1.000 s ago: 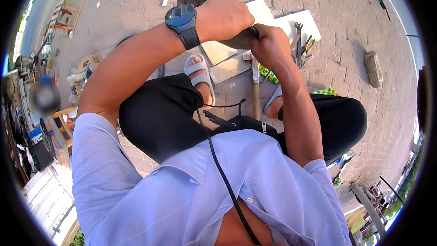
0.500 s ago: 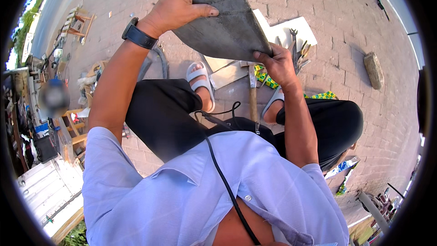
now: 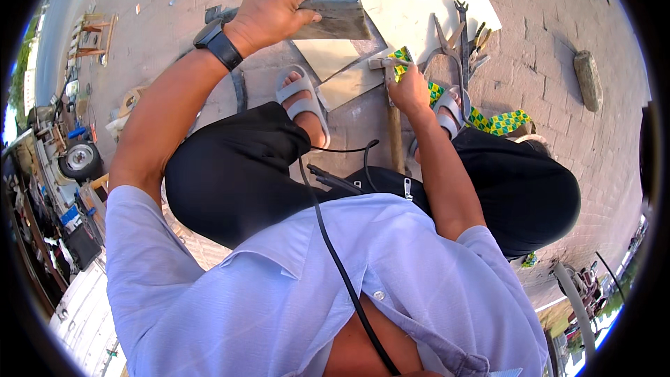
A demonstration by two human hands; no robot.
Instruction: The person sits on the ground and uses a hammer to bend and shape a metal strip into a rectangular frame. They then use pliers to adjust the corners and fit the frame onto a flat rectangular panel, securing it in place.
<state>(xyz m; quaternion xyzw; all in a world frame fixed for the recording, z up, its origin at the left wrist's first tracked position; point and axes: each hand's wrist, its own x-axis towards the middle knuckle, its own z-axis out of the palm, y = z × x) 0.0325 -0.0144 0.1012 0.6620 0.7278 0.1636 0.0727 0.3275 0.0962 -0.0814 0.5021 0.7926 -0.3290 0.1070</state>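
My left hand (image 3: pixel 273 11), with a dark watch on its wrist, grips a grey sheet-metal piece (image 3: pixel 340 17) by its upper edge, thumb on the near side. The piece is tilted so that its face looks foreshortened. Between my feet, my right hand (image 3: pixel 410 91) is closed around a hammer at the upper handle, close below the head. Its wooden handle (image 3: pixel 396 141) points back toward me, and its metal head (image 3: pixel 380 63) shows beside my fingers. Just right of that hand lie tin snips (image 3: pixel 447 47), a wrench (image 3: pixel 461 8) and pliers (image 3: pixel 479 36).
Pale flat sheets (image 3: pixel 453 10) lie on the brick paving ahead. A green-and-yellow patterned cloth (image 3: pixel 499 123) sits by my right foot. A log-like block (image 3: pixel 588 81) is at the far right. Left are a wooden frame (image 3: pixel 93 36), a wheel (image 3: pixel 80 160) and clutter.
My right hand has let go of the sheet-metal piece and moved down onto the hammer. The piece, now in my left hand alone, has tipped to a flatter angle and shows less face.
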